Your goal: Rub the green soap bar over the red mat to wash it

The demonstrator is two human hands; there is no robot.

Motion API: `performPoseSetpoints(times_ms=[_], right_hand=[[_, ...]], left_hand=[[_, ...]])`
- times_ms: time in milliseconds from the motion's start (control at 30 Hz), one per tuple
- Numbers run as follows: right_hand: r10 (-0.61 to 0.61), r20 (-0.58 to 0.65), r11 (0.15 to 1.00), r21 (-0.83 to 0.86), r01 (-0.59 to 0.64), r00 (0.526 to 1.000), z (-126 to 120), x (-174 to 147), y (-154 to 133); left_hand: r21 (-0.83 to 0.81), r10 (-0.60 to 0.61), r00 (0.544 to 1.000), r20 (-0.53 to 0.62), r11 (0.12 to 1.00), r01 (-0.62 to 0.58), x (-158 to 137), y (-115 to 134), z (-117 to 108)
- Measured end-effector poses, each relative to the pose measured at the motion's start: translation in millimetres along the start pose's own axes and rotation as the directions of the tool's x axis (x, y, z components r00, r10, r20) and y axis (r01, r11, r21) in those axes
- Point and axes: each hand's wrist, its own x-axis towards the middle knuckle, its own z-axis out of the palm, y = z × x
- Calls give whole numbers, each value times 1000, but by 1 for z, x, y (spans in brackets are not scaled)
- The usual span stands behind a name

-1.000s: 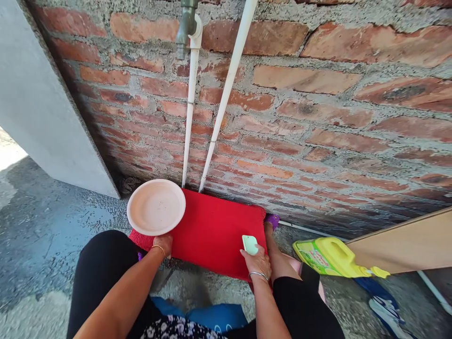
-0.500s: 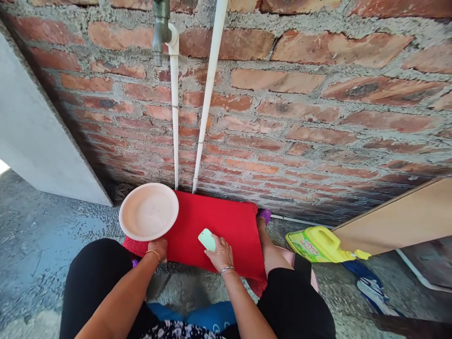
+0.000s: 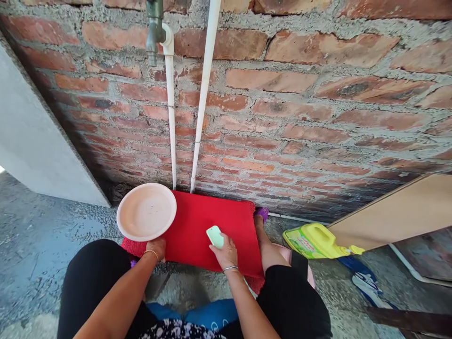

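Observation:
A red mat (image 3: 208, 212) with shaggy edges lies smooth side up across the space between my knees. My left hand (image 3: 156, 248) is closed on the mat's near edge, just below the basin; its fingertips are partly hidden. My right hand (image 3: 226, 252) grips a pale green, round-cornered block (image 3: 215, 236) that looks like the back of a scrub brush. It is over the mat's right half, and its underside is hidden. A pale pink basin (image 3: 146, 212) rests on the mat's left end, with a few dark specks inside.
A tap (image 3: 154, 33) and white pipes (image 3: 203, 103) run along the brick wall (image 3: 282, 108). To the right are a yellow detergent jug (image 3: 314, 241), a tan board (image 3: 395, 212) and a blue and white slipper (image 3: 369, 285). A grey slab (image 3: 42, 127) leans at left above wet concrete.
My right hand has moved slightly right and away from me over the mat with the green block. My left hand stays at the mat's edge. The view has shifted a little.

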Motion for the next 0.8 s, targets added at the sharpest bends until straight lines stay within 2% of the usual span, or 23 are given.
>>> performPoseSetpoints(times_ms=[67,133,200,267,367,433,500,600,667,733,800], right_hand=[[-68,53,997,-37,70,996,6,-6,-12],[-72,70,994,-72,77,995,4,-7,-12],[-11,44,994,-104,15,999,-3,-4,1],[100,-12,987,-127,-101,995,-14,3,19],[250,-100,957,-128,-261,963,-26,11,41],[275,-120,951,-115,-289,954,-27,13,41],[215,-105,970,-92,-225,971,-21,10,30],[16,-35,998,-57,-18,999,-4,-1,0],[-100,29,993,-59,101,995,7,-8,-18],[-152,80,984,-84,159,985,11,-11,-26],[-132,85,983,-116,141,988,8,-10,-22]], left_hand=[[9,-3,1000,-15,1000,3,-2,1,-1],[14,3,1000,-25,1000,-2,-3,1,-1],[17,10,999,-36,1000,-10,-3,1,-1],[13,14,999,-35,1000,-14,-3,1,-1],[-8,9,1000,-6,1000,-9,-3,1,-2],[-15,7,1000,-6,1000,-7,-2,1,-2],[-19,5,1000,1,1000,-5,-2,0,-3],[-31,6,1000,4,1000,-6,-3,0,-2],[-34,6,1000,-5,999,-7,-3,0,-2],[-34,7,1000,7,999,-6,-3,0,-2],[-34,8,1000,20,999,-8,-2,0,-2]])
